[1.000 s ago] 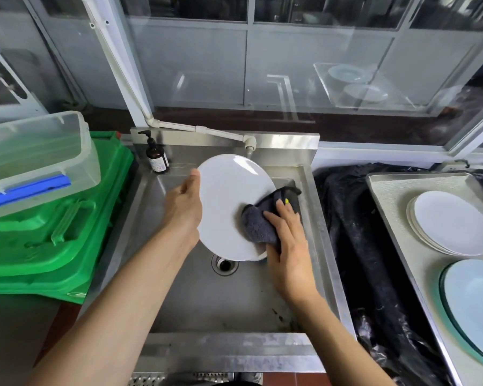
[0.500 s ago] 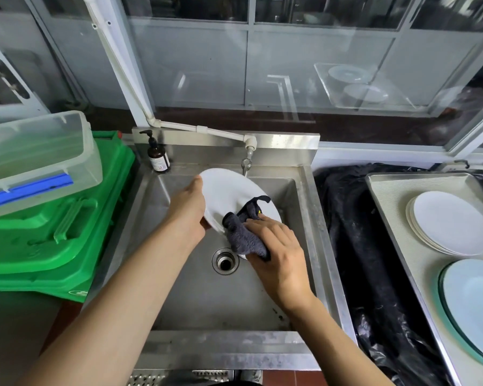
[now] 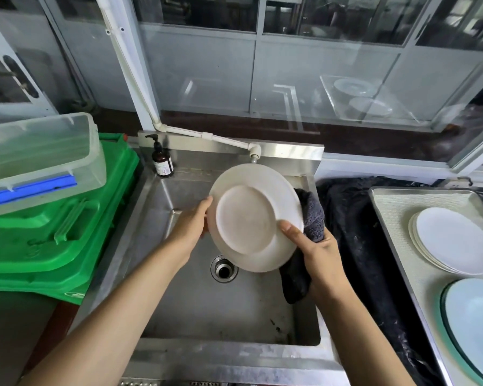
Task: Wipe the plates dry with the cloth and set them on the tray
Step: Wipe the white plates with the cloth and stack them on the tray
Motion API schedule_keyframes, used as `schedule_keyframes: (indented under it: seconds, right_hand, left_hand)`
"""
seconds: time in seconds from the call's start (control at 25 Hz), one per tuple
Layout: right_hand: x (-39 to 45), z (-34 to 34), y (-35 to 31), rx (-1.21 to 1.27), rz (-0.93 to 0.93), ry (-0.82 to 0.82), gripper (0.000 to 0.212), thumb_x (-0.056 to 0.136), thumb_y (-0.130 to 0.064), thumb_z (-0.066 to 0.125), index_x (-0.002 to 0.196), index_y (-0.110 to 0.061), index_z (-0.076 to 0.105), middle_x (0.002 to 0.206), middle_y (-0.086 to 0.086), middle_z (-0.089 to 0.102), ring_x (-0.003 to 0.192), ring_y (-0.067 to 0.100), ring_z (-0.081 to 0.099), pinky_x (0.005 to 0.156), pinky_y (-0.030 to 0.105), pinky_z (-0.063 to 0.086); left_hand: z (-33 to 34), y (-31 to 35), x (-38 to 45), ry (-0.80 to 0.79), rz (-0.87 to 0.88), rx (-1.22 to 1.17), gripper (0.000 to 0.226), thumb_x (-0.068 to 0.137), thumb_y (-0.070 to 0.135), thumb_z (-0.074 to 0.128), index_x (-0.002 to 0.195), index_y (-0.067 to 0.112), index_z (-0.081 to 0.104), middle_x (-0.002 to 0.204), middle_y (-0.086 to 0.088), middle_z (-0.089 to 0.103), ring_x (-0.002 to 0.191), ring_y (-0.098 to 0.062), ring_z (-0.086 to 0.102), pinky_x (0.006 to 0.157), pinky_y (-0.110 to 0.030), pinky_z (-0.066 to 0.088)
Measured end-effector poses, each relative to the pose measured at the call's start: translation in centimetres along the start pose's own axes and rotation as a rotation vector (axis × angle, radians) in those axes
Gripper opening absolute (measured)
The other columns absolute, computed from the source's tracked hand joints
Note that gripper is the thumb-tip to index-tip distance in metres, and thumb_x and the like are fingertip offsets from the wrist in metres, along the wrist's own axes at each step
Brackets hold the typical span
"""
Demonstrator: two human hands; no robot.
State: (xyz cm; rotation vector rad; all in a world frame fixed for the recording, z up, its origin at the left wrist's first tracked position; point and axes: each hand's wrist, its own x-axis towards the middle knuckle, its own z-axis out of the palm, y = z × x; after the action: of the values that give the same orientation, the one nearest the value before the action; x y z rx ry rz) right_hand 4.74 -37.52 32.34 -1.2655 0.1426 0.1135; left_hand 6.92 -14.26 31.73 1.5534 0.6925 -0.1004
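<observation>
White plate (image 3: pixel 253 218) tilted over sink (image 3: pixel 179 316), underside facing up. Left hand (image 3: pixel 191 228) grips left rim. Right hand (image 3: pixel 317 253) pinches right rim, thumb on top, dark cloth (image 3: pixel 308 218) behind. Tray (image 3: pixel 393 207) right.

steel sink (image 3: pixel 195 307), glass windows (image 3: pixel 318 73) behind, daylight.

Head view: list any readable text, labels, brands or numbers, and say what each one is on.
None can be read.
Pump bottle: its white label carries small print and a round mark, too small and blurred to read.
Green bin lid: an embossed mark near its front edge, illegible.
Plates, cloth and tray show no text.
</observation>
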Motion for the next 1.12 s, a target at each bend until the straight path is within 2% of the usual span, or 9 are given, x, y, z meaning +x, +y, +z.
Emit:
schedule_keyframes:
  seconds: [0.08, 0.16, 0.32, 0.44, 0.64, 0.76, 0.84, 0.96, 1.12]
  right_hand:
    - [0.5, -0.3, -0.3, 0.051, 0.068, 0.051, 0.042, 0.075, -0.024, 0.084, 0.114, -0.01, 0.075, 0.109, 0.016, 0.077, 0.096, 0.028, 0.074, 0.082, 0.043, 0.062]
    - [0.9, -0.5, -0.2, 0.068, 0.121, 0.101, 0.043, 0.077, -0.027, 0.083, 0.115, -0.009, 0.074, 0.11, 0.016, 0.077, 0.098, 0.03, 0.075, 0.084, 0.046, 0.063]
    - [0.8, -0.6, 0.6, 0.134, 0.17, 0.132, 0.034, 0.082, -0.03, 0.081, 0.111, -0.014, 0.075, 0.107, 0.012, 0.078, 0.093, 0.026, 0.076, 0.068, 0.037, 0.063]
    - [1.2, -0.8, 1.5, -0.018, 0.138, 0.263, 0.019, 0.093, -0.039, 0.074, 0.105, -0.025, 0.074, 0.095, -0.005, 0.08, 0.097, 0.022, 0.075, 0.082, 0.042, 0.062]
    - [1.9, -0.6, 1.0, -0.352, -0.209, 0.365, 0.013, 0.1, -0.025, 0.053, 0.094, -0.033, 0.06, 0.092, -0.015, 0.067, 0.09, 0.004, 0.061, 0.079, 0.019, 0.045]
    - [3.0, -0.4, 0.3, -0.494, -0.329, 0.283, 0.025, 0.103, -0.019, 0.053, 0.111, -0.043, 0.058, 0.103, -0.022, 0.066, 0.099, -0.007, 0.059, 0.081, 0.003, 0.041]
    - [4.0, 0.0, 0.0, -0.574, -0.394, 0.262, 0.028, 0.102, -0.014, 0.053, 0.123, -0.031, 0.059, 0.109, -0.019, 0.065, 0.102, -0.01, 0.058, 0.082, 0.001, 0.038]
    - [4.5, 1.0, -0.1, -0.66, -0.522, 0.222, 0.035, 0.097, -0.003, 0.052, 0.127, -0.021, 0.058, 0.109, -0.02, 0.06, 0.102, -0.006, 0.054, 0.091, 0.01, 0.039]
    - [4.7, 2.2, 0.5, -0.706, -0.662, 0.132, 0.042, 0.098, -0.002, 0.052, 0.139, -0.009, 0.054, 0.136, 0.005, 0.059, 0.129, 0.029, 0.052, 0.111, 0.048, 0.04]
  left_hand:
    - [-0.1, -0.1, -0.1, -0.047, 0.009, -0.074, 0.023, 0.097, 0.041, 0.06, 0.101, 0.02, 0.069, 0.08, 0.001, 0.076, 0.077, -0.02, 0.071, 0.068, -0.032, 0.057]
    - [-0.1, 0.1, -0.6, -0.056, 0.019, -0.241, 0.016, 0.094, 0.035, 0.066, 0.095, 0.019, 0.068, 0.086, -0.001, 0.075, 0.078, -0.019, 0.069, 0.063, -0.031, 0.056]
    - [0.7, 1.6, -2.2, -0.205, 0.012, -0.494, 0.036, 0.095, 0.044, 0.06, 0.119, 0.018, 0.069, 0.113, -0.002, 0.075, 0.104, -0.021, 0.07, 0.077, -0.034, 0.058]
    - [1.3, 2.6, -3.4, -0.231, -0.005, -0.527, 0.047, 0.097, 0.047, 0.054, 0.13, 0.015, 0.065, 0.124, -0.008, 0.071, 0.115, -0.025, 0.067, 0.088, -0.038, 0.058]
    - [1.2, 3.5, -4.7, -0.253, -0.001, -0.492, 0.047, 0.097, 0.042, 0.057, 0.134, 0.014, 0.062, 0.128, -0.011, 0.069, 0.12, -0.031, 0.065, 0.102, -0.05, 0.05]
    - [0.9, 3.8, -5.0, -0.249, 0.041, -0.417, 0.041, 0.097, 0.04, 0.059, 0.131, 0.017, 0.064, 0.124, -0.006, 0.072, 0.117, -0.028, 0.066, 0.104, -0.05, 0.049]
    - [0.8, 4.0, -5.1, -0.258, 0.07, -0.369, 0.045, 0.097, 0.041, 0.058, 0.135, 0.018, 0.062, 0.128, -0.005, 0.069, 0.121, -0.028, 0.064, 0.109, -0.051, 0.044]
    - [0.6, 4.3, -5.1, -0.206, 0.118, -0.332, 0.042, 0.095, 0.042, 0.061, 0.131, 0.021, 0.064, 0.128, -0.002, 0.069, 0.122, -0.025, 0.062, 0.111, -0.051, 0.043]
    - [1.1, 4.1, -5.1, -0.134, 0.165, -0.298, 0.033, 0.093, 0.041, 0.066, 0.121, 0.025, 0.068, 0.121, 0.01, 0.072, 0.119, -0.011, 0.063, 0.11, -0.035, 0.044]
